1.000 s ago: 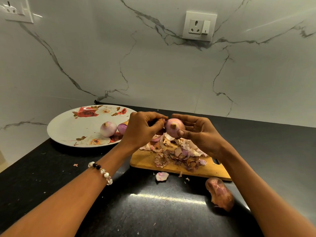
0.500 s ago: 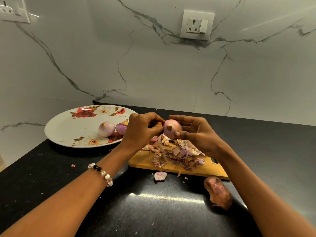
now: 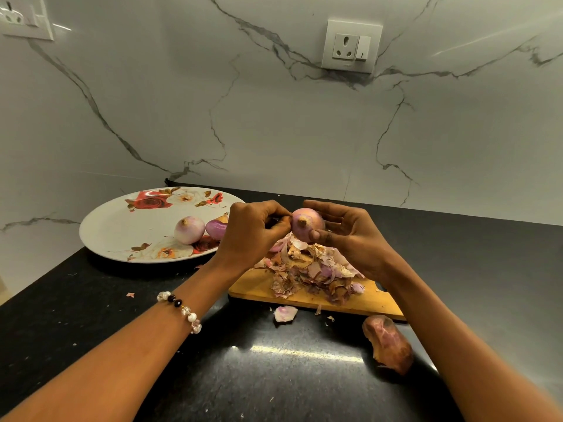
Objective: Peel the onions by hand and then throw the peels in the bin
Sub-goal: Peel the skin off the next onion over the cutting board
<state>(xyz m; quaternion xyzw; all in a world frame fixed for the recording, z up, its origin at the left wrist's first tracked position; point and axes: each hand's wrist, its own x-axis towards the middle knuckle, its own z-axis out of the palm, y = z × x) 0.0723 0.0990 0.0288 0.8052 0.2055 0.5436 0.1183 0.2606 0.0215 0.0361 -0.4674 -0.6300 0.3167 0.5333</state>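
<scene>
Worked over a black speckled countertop against a white marble-veined wall with two socket plates. Held the onion above the peel heap on the wooden board, right hand curled round it, left hand pinching at its side, perhaps on skin; fingertips hidden. Flowered plate carried two more onions, one half hidden. No readable writing.

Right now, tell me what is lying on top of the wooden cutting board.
A heap of onion peels covers most of the cutting board. The hands hold an onion in the air above it. Whatever lies under the heap is hidden.
</scene>
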